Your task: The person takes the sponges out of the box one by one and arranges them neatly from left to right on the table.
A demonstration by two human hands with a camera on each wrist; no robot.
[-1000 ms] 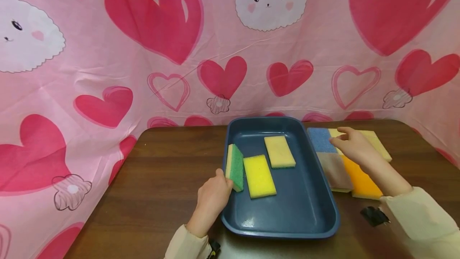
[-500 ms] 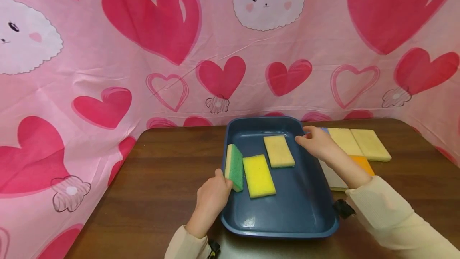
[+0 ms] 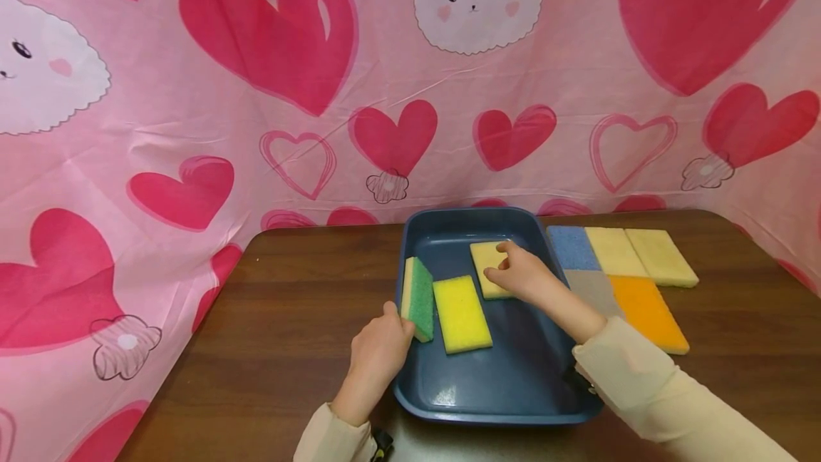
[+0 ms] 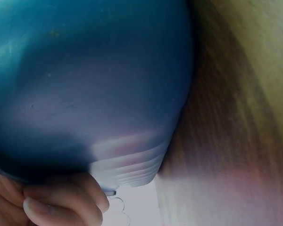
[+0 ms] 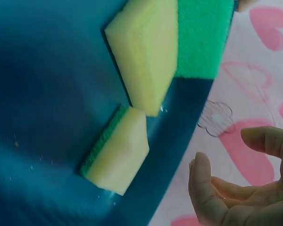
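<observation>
The left hand's curled fingers grip a dark blue rectangular tray by its rim facing the table's left edge. The right hand, fingers parted and holding nothing, partly hides a pale yellow oblong sponge inside it.

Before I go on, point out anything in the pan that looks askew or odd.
The green sponge stands up along the left wall of the blue pan, odd because the bright yellow sponge and the pale sponge lie flat. A few small specks also dot the pan; I can't tell what they are.
</observation>
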